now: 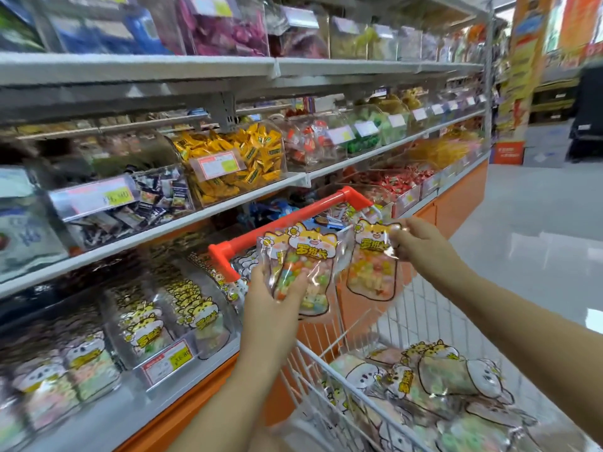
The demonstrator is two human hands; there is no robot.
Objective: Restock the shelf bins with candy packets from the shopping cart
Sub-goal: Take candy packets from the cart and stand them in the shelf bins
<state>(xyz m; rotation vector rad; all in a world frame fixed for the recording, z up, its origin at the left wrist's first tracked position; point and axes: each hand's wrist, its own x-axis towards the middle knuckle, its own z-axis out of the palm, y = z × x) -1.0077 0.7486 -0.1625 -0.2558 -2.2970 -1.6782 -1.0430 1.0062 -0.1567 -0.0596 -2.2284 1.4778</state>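
Nearest, at the lower right, the white wire shopping cart (326, 360) holds a heap of clear plastic candy packets with cartoon animal prints (450, 386). Above its orange handle (287, 230) the person holds more of them. The left hand (277, 288) is closed around the lower half of a small stack of clear cat-printed packets of coloured candy (310, 262), thumb in front, fingers behind. The right hand (421, 243) pinches the top corner of one more cat-printed packet (372, 265), which hangs down freely beside the stack.

To do this step well, the person should probably join the single packet to the stack, faces to the same side, then carry them left to the clear bin with the same cat packets (182, 314) on the low shelf and stand them upright in a row. The film looks slippery, so a firm hold seems wise.
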